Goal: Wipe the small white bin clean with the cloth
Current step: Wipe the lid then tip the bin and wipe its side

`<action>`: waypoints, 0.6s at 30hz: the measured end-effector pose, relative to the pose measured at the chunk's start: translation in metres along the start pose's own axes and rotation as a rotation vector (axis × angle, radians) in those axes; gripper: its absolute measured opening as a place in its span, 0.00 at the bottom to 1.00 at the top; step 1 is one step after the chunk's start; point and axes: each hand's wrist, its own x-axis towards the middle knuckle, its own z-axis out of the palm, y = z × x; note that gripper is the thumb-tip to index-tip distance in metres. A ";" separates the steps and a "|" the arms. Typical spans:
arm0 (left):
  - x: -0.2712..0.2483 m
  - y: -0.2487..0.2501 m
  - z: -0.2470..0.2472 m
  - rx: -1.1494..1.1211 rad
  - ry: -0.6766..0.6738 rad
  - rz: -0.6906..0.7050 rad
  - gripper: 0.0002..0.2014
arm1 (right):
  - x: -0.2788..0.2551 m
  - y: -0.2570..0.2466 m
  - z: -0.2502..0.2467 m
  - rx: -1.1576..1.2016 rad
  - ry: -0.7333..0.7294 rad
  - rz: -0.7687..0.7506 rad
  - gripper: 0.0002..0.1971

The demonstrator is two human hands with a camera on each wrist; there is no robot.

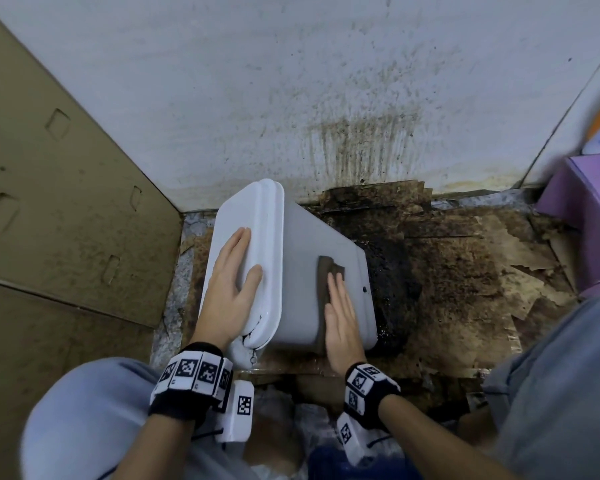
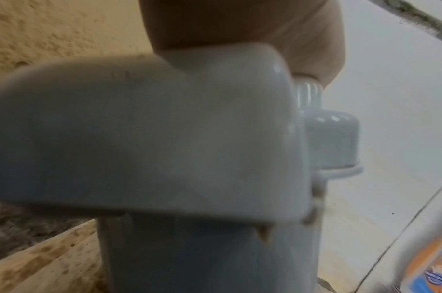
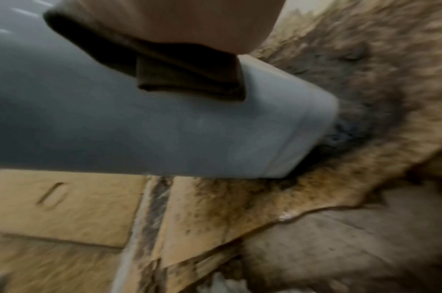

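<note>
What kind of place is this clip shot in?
Probably a grimy storage or utility corner: a stained white wall, soiled cardboard covering the floor, and a cardboard box beside the bin.

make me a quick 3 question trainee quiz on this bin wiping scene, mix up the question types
1. True or false: the left hand lies flat on the lid of the white bin.
2. What does the right hand press against the bin's side?
A. a sponge
B. a dark cloth
C. a brush
3. Fill in: the bin is tipped over on stained, torn ____.

Key: 1 true; 2 B; 3 cardboard.
</note>
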 end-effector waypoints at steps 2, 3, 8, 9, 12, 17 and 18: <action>0.000 0.001 0.001 0.001 -0.002 -0.004 0.28 | 0.001 0.023 -0.007 -0.011 -0.007 0.118 0.28; 0.000 0.002 0.002 0.000 -0.004 -0.007 0.28 | 0.001 0.035 -0.009 -0.043 -0.017 0.166 0.28; 0.000 0.008 0.004 0.017 -0.012 -0.005 0.28 | 0.004 0.047 -0.017 -0.091 -0.061 0.367 0.28; 0.001 0.008 0.004 0.017 -0.009 -0.003 0.28 | 0.006 0.043 -0.017 -0.065 -0.055 0.415 0.27; 0.002 0.005 0.005 0.014 -0.003 0.004 0.28 | 0.012 0.034 -0.020 -0.040 -0.031 0.455 0.26; 0.003 0.003 0.005 0.017 0.000 0.017 0.28 | 0.009 0.007 -0.010 -0.064 -0.021 0.368 0.26; 0.003 0.003 0.006 0.020 0.002 0.018 0.28 | 0.009 -0.004 -0.006 -0.024 0.011 0.343 0.27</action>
